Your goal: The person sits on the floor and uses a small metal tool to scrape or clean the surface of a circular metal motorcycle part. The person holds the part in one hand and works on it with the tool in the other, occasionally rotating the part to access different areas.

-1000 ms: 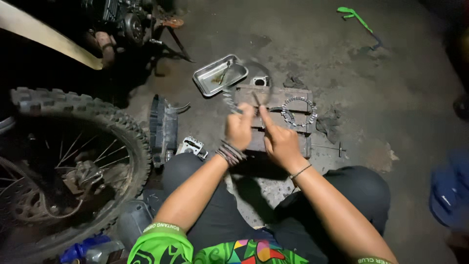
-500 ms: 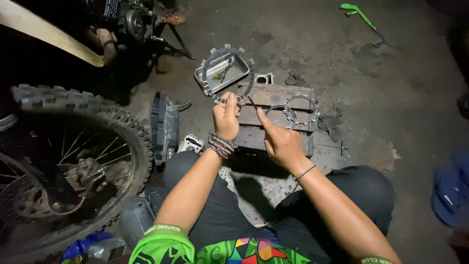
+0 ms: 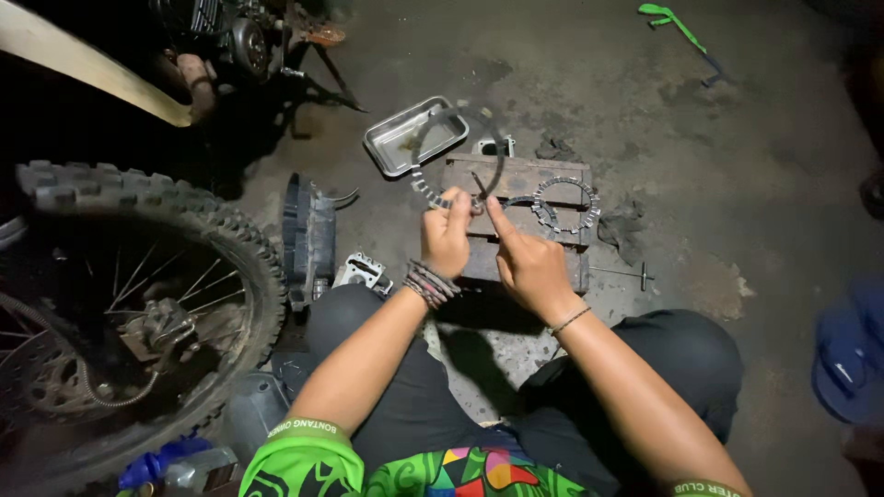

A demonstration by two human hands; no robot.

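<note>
Holding one toothed clutch ring (image 3: 458, 156) upright above the wooden block (image 3: 516, 175), landmark for everything below. Left hand (image 3: 448, 235) has its fingers curled tight round the ring's lower edge, at the block's near-left corner. Right hand (image 3: 527, 262) sits just right of it: forefinger out straight, tip touching the ring beside the left thumb, other fingers folded loosely, gripping nothing that I can see.

Counts:
- Rings: 2 clear. One in hand, one toothed ring (image 3: 566, 204) flat on the block's right half. A darker curved piece lies touching its left side; cannot tell if that's a third.
- Metal tray (image 3: 398, 145): 1, rectangular, silver, just beyond the block's far-left corner, partly seen through the held ring.
- Small grey casting (image 3: 493, 145): 1, behind the block.
- T-handle tool (image 3: 626, 272): 1, on the floor off the block's right end.
- Green-handled tool (image 3: 677, 23): 1, far beyond the block, to the right.
- Knobby spoked wheel (image 3: 138, 304): 1, well left of the block.
- Black cover (image 3: 308, 235): 1, on edge between wheel and block.
- Finned grey part (image 3: 361, 271): 1, near the block's left end, by the knee.
- Blue-capped bottle (image 3: 170, 465): 1, far near-left, label unreadable.
</note>
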